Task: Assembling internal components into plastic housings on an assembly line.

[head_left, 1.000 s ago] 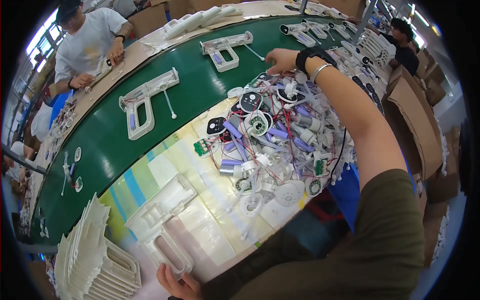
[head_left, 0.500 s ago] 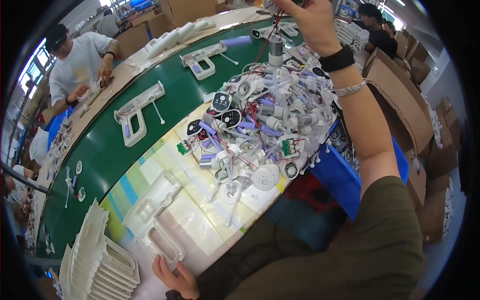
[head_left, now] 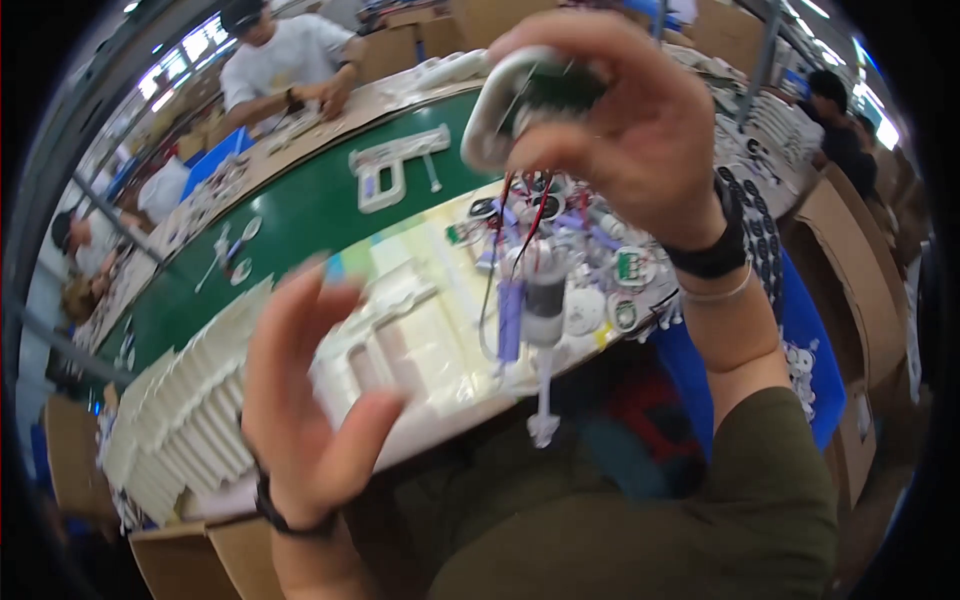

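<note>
Raised in front of me, my right hand [head_left: 625, 130] grips a white rounded cover [head_left: 488, 112] with a green circuit board [head_left: 562, 88] in it. Red and black wires run down from it to a grey motor [head_left: 545, 300], a purple cylindrical battery [head_left: 509, 322] and a white rod [head_left: 544, 385], all hanging in the air. My left hand [head_left: 315, 390], blurred, is lifted with fingers and thumb apart, holding nothing. Behind it, an empty white gun-shaped housing half [head_left: 385, 305] lies on the table, partly covered by the hand.
A heap of similar wired parts [head_left: 600, 235] covers the table's right end. Stacked white housing halves [head_left: 190, 430] stand at left. A green conveyor belt [head_left: 300, 215] carries another housing [head_left: 385, 170]. Blue bin [head_left: 815, 350] and cardboard boxes [head_left: 850, 250] are at right; a co-worker [head_left: 290, 60] sits across.
My right hand has come back from the heap's far side toward me, bringing the wired assembly. My left hand has risen off the housing half. The view has shifted.
</note>
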Demonstrator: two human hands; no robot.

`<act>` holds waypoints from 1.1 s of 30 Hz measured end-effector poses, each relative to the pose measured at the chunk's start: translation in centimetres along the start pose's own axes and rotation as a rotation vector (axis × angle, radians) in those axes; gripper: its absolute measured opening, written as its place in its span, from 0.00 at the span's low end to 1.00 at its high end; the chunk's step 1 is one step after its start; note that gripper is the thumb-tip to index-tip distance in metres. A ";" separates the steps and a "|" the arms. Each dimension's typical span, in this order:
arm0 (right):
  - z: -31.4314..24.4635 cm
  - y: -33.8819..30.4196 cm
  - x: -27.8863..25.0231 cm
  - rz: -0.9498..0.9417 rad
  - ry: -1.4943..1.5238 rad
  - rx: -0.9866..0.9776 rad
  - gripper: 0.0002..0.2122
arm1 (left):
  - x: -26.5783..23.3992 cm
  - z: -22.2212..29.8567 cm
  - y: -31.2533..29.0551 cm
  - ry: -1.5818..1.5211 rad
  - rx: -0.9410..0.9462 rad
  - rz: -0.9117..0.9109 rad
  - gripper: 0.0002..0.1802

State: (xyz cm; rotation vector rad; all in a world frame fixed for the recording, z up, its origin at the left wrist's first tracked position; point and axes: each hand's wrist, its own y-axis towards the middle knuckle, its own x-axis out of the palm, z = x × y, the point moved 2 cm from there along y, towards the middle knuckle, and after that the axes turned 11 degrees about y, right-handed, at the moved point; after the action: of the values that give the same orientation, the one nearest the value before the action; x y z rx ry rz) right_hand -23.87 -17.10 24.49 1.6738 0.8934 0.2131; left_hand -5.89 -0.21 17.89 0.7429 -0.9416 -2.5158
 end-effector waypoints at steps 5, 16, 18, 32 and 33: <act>-0.6 -0.8 6.2 -0.141 0.064 0.147 0.24 | 0.8 0.9 3.7 -0.103 -0.124 -0.237 0.17; 2.6 -7.7 12.3 -0.186 0.596 0.910 0.18 | -1.3 0.1 1.8 -0.221 -0.334 0.048 0.12; 2.7 -8.1 12.8 -0.205 0.557 0.864 0.17 | -2.6 -0.8 1.0 -0.116 -0.320 -0.010 0.12; 2.8 -8.0 11.6 -0.431 0.403 0.645 0.14 | -4.8 -3.1 -2.8 -0.172 -0.452 -0.093 0.18; 3.2 -7.6 11.7 -0.429 0.525 0.751 0.15 | -4.9 -3.8 -2.8 -0.216 -0.427 -0.025 0.19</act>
State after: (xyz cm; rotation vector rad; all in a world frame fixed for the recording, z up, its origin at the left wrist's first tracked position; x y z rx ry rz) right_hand -17.36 -11.57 13.01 2.0797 1.8721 0.0099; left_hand -0.17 2.32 15.23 0.3578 -0.4267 -2.7232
